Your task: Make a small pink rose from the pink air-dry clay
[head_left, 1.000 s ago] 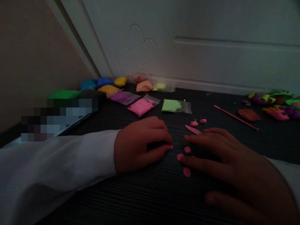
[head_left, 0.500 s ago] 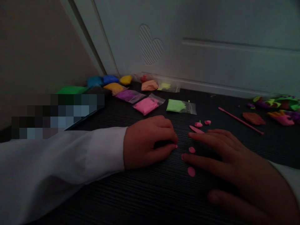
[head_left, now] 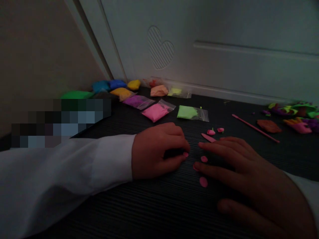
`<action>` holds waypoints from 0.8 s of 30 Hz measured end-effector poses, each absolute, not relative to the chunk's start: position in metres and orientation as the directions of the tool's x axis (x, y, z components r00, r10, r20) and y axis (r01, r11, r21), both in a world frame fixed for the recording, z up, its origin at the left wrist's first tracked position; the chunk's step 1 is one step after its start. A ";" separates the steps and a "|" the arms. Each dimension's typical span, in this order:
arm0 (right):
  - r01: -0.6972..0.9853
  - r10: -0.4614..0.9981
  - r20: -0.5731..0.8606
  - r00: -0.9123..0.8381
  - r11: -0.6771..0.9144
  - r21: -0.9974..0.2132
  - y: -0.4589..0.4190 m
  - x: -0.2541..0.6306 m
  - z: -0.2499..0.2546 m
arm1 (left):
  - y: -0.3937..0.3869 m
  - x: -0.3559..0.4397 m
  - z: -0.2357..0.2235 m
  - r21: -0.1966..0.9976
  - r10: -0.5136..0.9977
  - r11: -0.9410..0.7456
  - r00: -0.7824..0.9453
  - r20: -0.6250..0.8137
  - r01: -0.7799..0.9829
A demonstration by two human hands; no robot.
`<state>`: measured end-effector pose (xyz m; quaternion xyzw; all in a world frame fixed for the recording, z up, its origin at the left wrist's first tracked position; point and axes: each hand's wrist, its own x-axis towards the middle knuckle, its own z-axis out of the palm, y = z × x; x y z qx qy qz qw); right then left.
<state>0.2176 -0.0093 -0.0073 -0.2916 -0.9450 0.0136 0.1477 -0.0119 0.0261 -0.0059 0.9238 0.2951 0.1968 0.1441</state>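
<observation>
My left hand (head_left: 160, 149) rests on the dark table, thumb and index finger pinched on a small piece of pink clay (head_left: 185, 154). To the right, my right hand (head_left: 249, 176) is spread palm down, its index fingertip on a small flat pink clay disc (head_left: 195, 168). Two more flattened pieces lie beside that finger: a pink clay disc (head_left: 204, 159) beyond it and an oval pink clay piece (head_left: 203, 182) nearer me. A pink pointed modelling tool (head_left: 208, 137) lies partly hidden by my right fingers. Beyond it sit two small pink clay buds (head_left: 211, 132).
Bags of coloured clay line the back, among them a pink bag (head_left: 156, 111) and a light green bag (head_left: 188, 112). At right lie a thin pink stick tool (head_left: 255, 128), a brown clay lump (head_left: 269, 126) and finished clay figures (head_left: 299, 125). A white panel (head_left: 224, 73) stands behind.
The pink piece in my left fingertips shows more now. My right hand has shifted very slightly to the left, its index finger still on the disc.
</observation>
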 end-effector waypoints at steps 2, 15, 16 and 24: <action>0.545 0.555 0.299 -0.776 0.829 -0.124 -0.009 0.218 -0.008 | 0.026 -0.012 -0.006 0.378 0.600 -0.787 0.749 0.281 0.488; 0.543 0.576 0.331 -0.748 0.817 -0.195 -0.009 0.225 -0.006 | 0.032 -0.013 -0.007 0.434 0.587 -0.786 0.751 0.301 0.440; 0.546 0.577 0.334 -0.745 0.816 -0.192 -0.009 0.226 -0.006 | 0.033 -0.013 -0.007 0.455 0.590 -0.780 0.748 0.304 0.430; 0.552 0.594 0.403 -0.696 0.802 -0.228 -0.004 0.230 -0.007 | 0.026 -0.002 0.000 0.526 0.603 -0.756 0.729 0.325 0.390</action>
